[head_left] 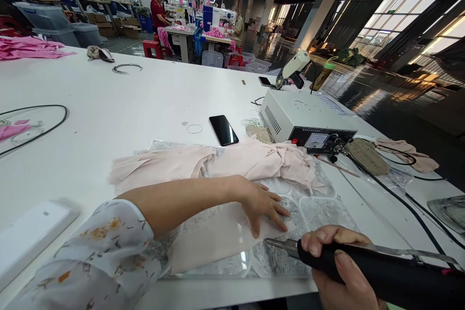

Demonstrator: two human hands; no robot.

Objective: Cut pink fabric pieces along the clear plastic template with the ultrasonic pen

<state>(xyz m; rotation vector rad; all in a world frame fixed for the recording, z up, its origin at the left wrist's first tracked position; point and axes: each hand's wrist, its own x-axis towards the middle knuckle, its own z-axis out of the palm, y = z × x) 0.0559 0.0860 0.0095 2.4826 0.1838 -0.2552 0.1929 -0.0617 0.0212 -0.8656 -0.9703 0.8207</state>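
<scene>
My left hand (264,206) lies flat, fingers spread, pressing a pale pink fabric piece (214,240) onto a clear plate (308,213) over foil. My right hand (339,271) is wrapped round the black handle of a hot cutting tool (381,271); its metal tip (278,244) touches the fabric's edge just below my left fingers. A heap of the same pink fabric (225,162) lies beyond my left hand.
A white power unit (305,123) with dial and cables stands at right. A black phone (223,130) lies behind the heap, with wire rings near it. A white tray (32,235) sits at near left. People work at sewing tables far back.
</scene>
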